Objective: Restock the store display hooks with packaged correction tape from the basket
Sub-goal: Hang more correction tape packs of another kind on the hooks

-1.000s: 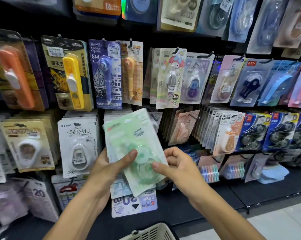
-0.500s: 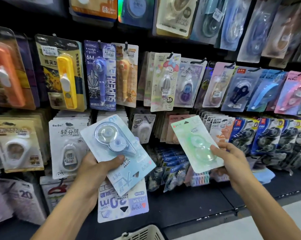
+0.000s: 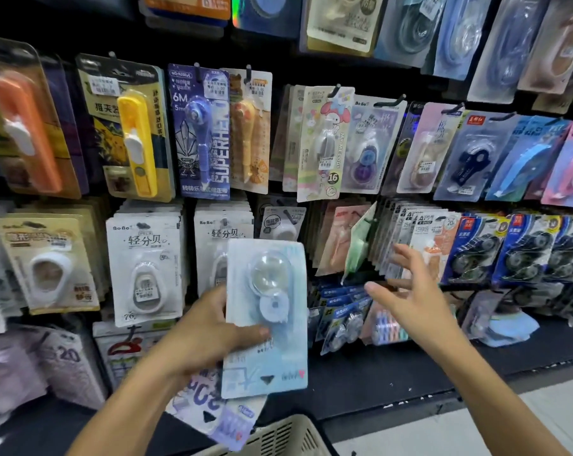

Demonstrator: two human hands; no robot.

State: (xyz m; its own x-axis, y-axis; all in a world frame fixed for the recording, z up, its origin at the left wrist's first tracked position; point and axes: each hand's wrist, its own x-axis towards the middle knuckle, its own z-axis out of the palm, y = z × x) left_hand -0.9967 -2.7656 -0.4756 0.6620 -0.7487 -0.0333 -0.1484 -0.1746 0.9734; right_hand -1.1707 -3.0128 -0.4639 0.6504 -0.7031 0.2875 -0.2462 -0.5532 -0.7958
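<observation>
Clearly the restocking is midway; at lower centre of the frame the left hand [image 3: 209,334] grips a small stack of packaged correction tape, its thumb pressed across the front of the top pale blue pack [image 3: 265,320], with the edge of a purple-printed pack [image 3: 219,413] showing beneath it at the bottom; how many packs are in the stack I cannot tell. Right of centre the right hand [image 3: 410,291] is held up with fingers spread and relaxed, holding nothing, just in front of the middle row of hooks; a little above and to its left a green pack [image 3: 359,245] hangs edge-on on a hook, tilted among pinkish packs [image 3: 336,238] and the white cards [image 3: 407,232] beside it. At the bottom edge, centre, the rim of the basket [image 3: 278,436] shows; its contents are hidden.

By my judgement the step in hand is the gap between one hanging and the next; the free hand looks ready to take the blue pack from the stack. That calls for pinching it near its top, finding the hook of matching stock, and threading the hang hole over the tip; the blur may hide which hook suits it.
</observation>
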